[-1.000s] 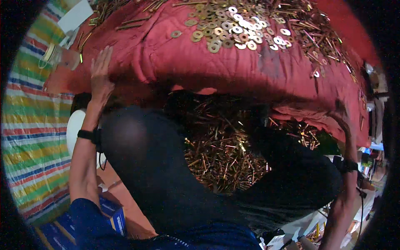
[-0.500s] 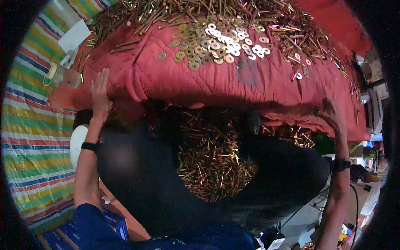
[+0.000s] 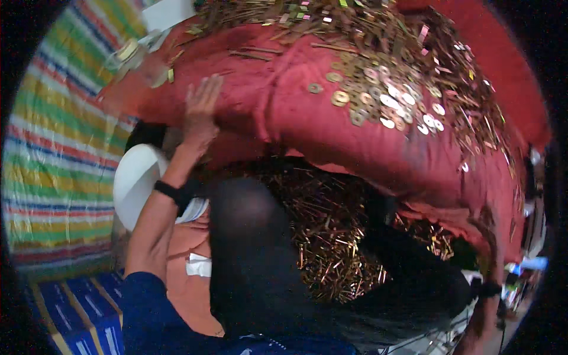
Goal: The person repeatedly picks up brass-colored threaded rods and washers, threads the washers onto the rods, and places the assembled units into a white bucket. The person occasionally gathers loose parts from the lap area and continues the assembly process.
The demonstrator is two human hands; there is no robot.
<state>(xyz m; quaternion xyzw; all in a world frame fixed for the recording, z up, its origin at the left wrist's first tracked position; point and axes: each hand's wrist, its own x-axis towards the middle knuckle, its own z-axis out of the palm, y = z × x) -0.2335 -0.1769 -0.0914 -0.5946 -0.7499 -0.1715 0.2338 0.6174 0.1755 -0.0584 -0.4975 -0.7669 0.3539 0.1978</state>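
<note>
My left hand (image 3: 202, 115) lies with its fingers stretched out on the front slope of a red quilted cloth (image 3: 236, 106). Nothing is in it. My right hand (image 3: 486, 228) touches the cloth's right front edge, where its fingers are dark and smeared. Between the two hands, flat brass-coloured washers (image 3: 384, 97) lie scattered on top of the cloth. Behind them spreads a heap of long thin metal fasteners (image 3: 349, 29), perhaps bolts. More of these fasteners (image 3: 331, 236) are piled below the cloth, between my legs.
A white round tub (image 3: 133, 186) stands beside my left forearm. Striped plastic sheeting (image 3: 65, 177) covers the left side, with a clear container (image 3: 127, 56) near the cloth's corner. Blue boxes (image 3: 77, 313) sit at the lower left. Mixed clutter (image 3: 523, 278) lies at the right.
The whole view has swung left, so the cloth and washers appear farther right and tilted. Both hands remain at the cloth's front. More of the tub and blue boxes shows.
</note>
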